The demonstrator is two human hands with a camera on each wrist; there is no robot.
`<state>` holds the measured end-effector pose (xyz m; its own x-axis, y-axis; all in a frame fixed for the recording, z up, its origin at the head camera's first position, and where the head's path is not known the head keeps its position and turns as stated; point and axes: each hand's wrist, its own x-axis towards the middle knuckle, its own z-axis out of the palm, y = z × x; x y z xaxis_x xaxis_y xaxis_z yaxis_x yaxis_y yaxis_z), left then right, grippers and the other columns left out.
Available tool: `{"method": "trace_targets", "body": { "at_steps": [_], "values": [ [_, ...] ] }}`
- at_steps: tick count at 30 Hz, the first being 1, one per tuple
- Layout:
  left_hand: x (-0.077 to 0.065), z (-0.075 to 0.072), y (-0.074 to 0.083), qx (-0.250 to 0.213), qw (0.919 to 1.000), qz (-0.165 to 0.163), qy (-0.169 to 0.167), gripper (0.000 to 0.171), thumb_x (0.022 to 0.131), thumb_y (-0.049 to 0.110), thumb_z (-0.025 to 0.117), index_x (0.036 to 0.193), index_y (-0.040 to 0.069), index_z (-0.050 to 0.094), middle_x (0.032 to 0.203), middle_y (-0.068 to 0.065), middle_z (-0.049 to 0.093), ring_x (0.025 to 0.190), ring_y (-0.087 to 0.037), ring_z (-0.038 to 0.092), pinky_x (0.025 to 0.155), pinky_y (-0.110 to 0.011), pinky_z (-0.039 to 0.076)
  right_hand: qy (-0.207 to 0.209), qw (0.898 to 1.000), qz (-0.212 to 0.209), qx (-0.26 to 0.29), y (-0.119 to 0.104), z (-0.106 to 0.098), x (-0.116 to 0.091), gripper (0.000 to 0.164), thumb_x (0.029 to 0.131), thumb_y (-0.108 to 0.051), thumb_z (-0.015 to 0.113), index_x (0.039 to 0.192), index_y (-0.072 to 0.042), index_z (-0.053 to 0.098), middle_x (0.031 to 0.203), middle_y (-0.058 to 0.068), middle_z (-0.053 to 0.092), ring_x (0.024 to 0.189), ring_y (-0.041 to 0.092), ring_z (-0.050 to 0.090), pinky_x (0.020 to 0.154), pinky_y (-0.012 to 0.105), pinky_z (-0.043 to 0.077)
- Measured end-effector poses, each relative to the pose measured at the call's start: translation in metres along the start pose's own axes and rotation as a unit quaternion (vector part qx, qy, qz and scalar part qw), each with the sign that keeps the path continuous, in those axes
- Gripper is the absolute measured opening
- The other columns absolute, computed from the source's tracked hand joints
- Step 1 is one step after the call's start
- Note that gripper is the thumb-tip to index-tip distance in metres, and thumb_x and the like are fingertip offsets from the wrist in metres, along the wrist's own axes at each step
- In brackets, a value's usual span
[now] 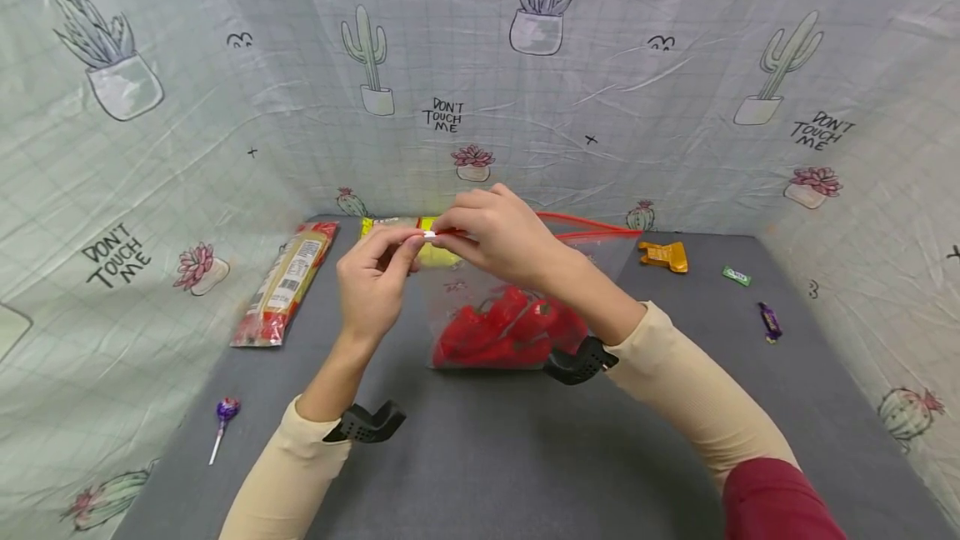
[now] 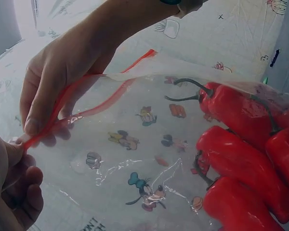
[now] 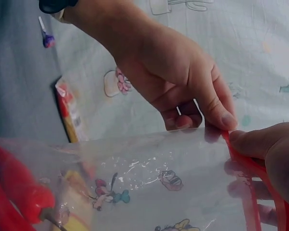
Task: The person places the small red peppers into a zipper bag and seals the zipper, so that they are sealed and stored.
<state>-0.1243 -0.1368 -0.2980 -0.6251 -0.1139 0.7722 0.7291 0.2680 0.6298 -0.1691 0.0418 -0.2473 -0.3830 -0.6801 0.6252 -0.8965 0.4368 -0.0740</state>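
Observation:
A clear zip bag printed with cartoon figures stands on the table, its red zip edge raised. Several red peppers with green stems lie in its lower part. My left hand pinches the bag's upper left corner between thumb and forefinger. Close beside it, my right hand grips the same red edge, thumb on the near side and fingers behind. Toward the right end the edge gapes apart in two red strips. Both hands are above the table, with fingertips nearly meeting at the corner.
On the left lie a red and yellow pasta packet and a purple lollipop. A yellow packet is partly hidden behind the hands. To the right are an orange wrapper, a green sweet and a purple sweet. A printed curtain surrounds the table.

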Motion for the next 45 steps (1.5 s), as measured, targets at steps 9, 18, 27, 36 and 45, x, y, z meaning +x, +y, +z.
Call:
{"method": "trace_targets", "body": {
  "at_steps": [9,18,27,36,45],
  "values": [
    [-0.001,-0.003,0.012,0.016,0.9999,-0.002,-0.001,0.007,0.080,-0.006,0.068,0.086,-0.009,0.069,0.074,-0.018,0.063,0.056,-0.020,0.056,0.057,-0.017,0.051,-0.014,0.999,0.016,0.038,-0.002,0.002,0.003,0.011,0.087,-0.028,0.067,0.093,-0.019,0.071,0.083,-0.010,0.065,0.068,0.003,0.052,0.068,0.025,0.034],
    [-0.002,-0.001,0.017,0.033,0.9994,0.010,0.007,0.005,0.079,-0.006,0.068,0.083,-0.008,0.069,0.070,-0.017,0.060,0.055,-0.023,0.055,0.055,-0.015,0.048,-0.027,0.998,0.013,0.046,0.001,0.001,0.002,0.009,0.088,-0.027,0.066,0.089,-0.019,0.069,0.083,-0.010,0.063,0.069,0.003,0.053,0.066,0.026,0.034],
    [-0.004,-0.011,-0.009,0.021,0.9992,-0.014,0.031,0.005,0.083,0.001,0.068,0.085,-0.003,0.071,0.070,-0.013,0.060,0.056,-0.015,0.057,0.055,-0.017,0.051,-0.049,0.997,0.045,0.034,0.014,-0.009,-0.008,0.008,0.088,-0.028,0.066,0.090,-0.021,0.068,0.084,-0.011,0.063,0.071,0.003,0.052,0.068,0.027,0.032],
    [-0.006,-0.024,-0.026,0.039,0.9976,-0.046,0.034,0.010,0.084,0.015,0.070,0.087,0.005,0.073,0.074,-0.005,0.061,0.058,-0.010,0.060,0.056,-0.019,0.053,-0.050,0.996,0.062,0.050,0.040,-0.026,-0.036,0.007,0.089,-0.025,0.065,0.090,-0.019,0.068,0.081,-0.009,0.063,0.071,0.004,0.051,0.067,0.027,0.031],
    [-0.003,-0.024,-0.016,0.039,0.9969,-0.060,0.033,0.008,0.083,0.003,0.068,0.087,-0.004,0.071,0.073,-0.012,0.060,0.057,-0.012,0.059,0.056,-0.018,0.051,-0.054,0.994,0.077,0.050,0.060,-0.051,-0.066,0.004,0.087,-0.022,0.067,0.089,-0.018,0.069,0.080,-0.009,0.063,0.069,0.003,0.049,0.067,0.026,0.036]
  ]
}}
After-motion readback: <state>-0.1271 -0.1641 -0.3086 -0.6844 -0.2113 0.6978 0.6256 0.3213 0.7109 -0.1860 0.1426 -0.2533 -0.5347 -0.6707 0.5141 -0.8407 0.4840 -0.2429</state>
